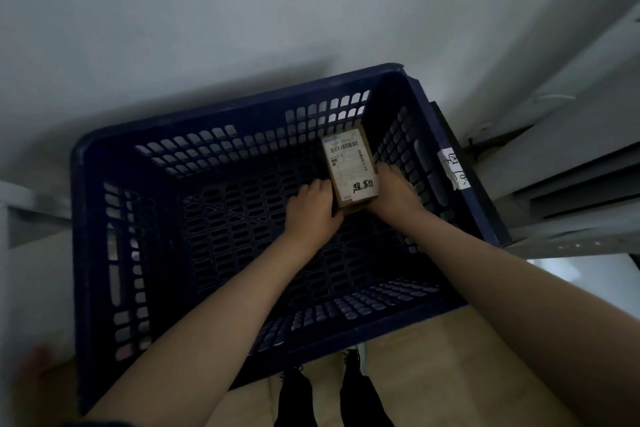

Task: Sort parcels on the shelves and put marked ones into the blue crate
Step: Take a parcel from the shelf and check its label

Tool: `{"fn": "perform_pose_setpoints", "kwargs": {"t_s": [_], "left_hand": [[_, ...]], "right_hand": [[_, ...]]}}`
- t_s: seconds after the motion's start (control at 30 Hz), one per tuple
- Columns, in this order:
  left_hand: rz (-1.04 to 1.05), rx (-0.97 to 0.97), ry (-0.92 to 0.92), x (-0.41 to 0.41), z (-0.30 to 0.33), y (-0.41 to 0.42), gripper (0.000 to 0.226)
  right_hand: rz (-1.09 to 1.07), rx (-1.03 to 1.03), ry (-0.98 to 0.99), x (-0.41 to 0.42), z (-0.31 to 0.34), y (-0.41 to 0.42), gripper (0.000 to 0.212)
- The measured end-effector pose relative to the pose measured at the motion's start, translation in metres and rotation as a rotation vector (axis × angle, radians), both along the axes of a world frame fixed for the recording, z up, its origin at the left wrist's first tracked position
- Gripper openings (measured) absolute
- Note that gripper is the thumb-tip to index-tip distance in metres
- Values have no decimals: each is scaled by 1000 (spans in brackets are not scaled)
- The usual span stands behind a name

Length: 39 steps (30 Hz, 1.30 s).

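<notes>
1. Both hands are down inside the blue crate point(104, 218), one on each side of a small cardboard parcel point(349, 166).
2. The left hand point(313, 211) grips the parcel's near left corner, its fingers curled against the side of the box.
3. The right hand point(394, 191) grips the right side, its fingers wrapped along that edge; neither hand has let go.
4. The parcel is in the far right corner of the crate, close to the far wall and the right wall. Whether its underside already touches the crate floor cannot be told from this angle.
5. Its long axis runs away from the person, tilted slightly left at the far end. The shipping label point(346, 152) faces up, and a white sticker point(363, 189) with handwritten characters sits at the near end, so this looks like a marked parcel.
6. The hands hold the near end, so the rest of the box lies beyond them toward the far wall. The right hand is nearer the crate's side wall.
7. Probably the step in hand is setting the parcel down; what remains is to lower it flat and release both hands.
8. Grey metal shelves point(571, 191) stand just right of the crate, and a taped paper tag point(455, 168) sits on the crate's right rim.
</notes>
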<state>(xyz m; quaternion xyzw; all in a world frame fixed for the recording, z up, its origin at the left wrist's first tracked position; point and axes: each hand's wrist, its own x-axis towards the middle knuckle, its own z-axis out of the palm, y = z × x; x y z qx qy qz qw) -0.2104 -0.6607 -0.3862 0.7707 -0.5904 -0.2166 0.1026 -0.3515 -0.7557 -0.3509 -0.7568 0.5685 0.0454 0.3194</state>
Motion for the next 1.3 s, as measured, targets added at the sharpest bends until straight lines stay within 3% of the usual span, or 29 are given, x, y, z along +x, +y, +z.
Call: {"fn": "perform_pose_setpoints", "kwargs": {"t_s": [0.2, 0.37, 0.7, 1.0, 1.3], "left_hand": [[16, 42, -20, 9, 14, 3, 37], [67, 97, -100, 14, 48, 22, 50], [173, -35, -286, -12, 127, 96, 61], [263, -109, -334, -27, 178, 165, 63], [304, -161, -378, -12, 215, 262, 65]], "right_hand": [[36, -11, 20, -2, 18, 7, 54], [242, -234, 147, -13, 48, 32, 70], [392, -485, 135, -36, 121, 77, 59], [432, -547, 22, -45, 168, 122, 53], [541, -694, 78, -36, 201, 208, 53]]}}
